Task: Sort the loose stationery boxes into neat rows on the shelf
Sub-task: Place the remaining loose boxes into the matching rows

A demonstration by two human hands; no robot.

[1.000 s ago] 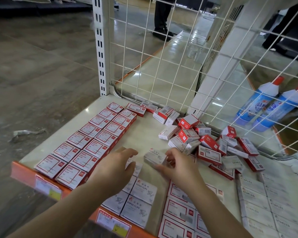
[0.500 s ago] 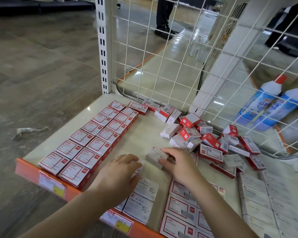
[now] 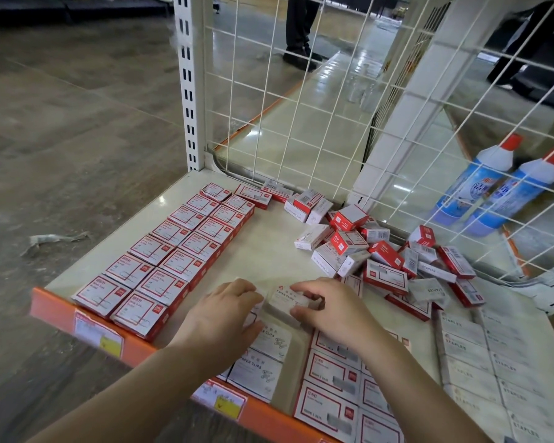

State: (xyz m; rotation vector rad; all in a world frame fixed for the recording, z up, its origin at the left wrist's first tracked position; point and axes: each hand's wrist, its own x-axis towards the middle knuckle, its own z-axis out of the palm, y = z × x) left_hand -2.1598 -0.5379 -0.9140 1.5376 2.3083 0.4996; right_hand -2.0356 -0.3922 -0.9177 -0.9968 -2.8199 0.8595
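The cream shelf (image 3: 269, 251) carries two neat rows of red-bordered boxes (image 3: 173, 251) on the left, grey "STAPLES" boxes (image 3: 461, 346) at the near right, and a loose heap (image 3: 381, 251) at the far right. The right hand (image 3: 330, 306) pinches a white "PAPER CLIPS" box (image 3: 285, 302), now lowered to the head of the near paper-clip row (image 3: 263, 356) (a second ago it was held higher). The left hand (image 3: 224, 314) lies curled over that row, touching the box's left end. Small print on the red boxes is unreadable.
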